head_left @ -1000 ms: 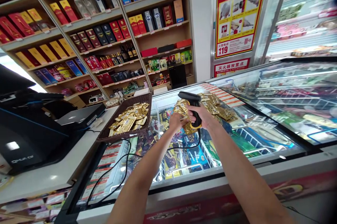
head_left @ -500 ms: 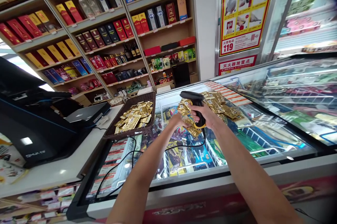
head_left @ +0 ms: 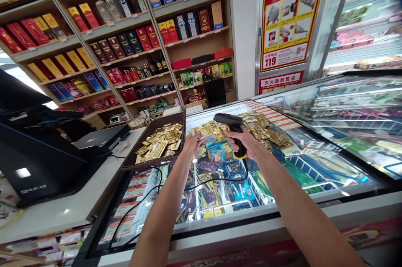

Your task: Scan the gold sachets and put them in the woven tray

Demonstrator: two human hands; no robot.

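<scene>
Over the freezer (head_left: 220,235): gold sachet (head_left: 201,130), left hand's (head_left: 192,145) fingers pinching it; likely light, pliable, slick, best held by an edge. Scanner (head_left: 228,119), handle gripped by the right hand (head_left: 248,141); probably stiff, manageable one-handed. Pile (head_left: 259,127) of sachets just beyond; basket (head_left: 150,163) at left, raised rim to clear. Room toward the near edge, crossed by cable (head_left: 220,179).
</scene>
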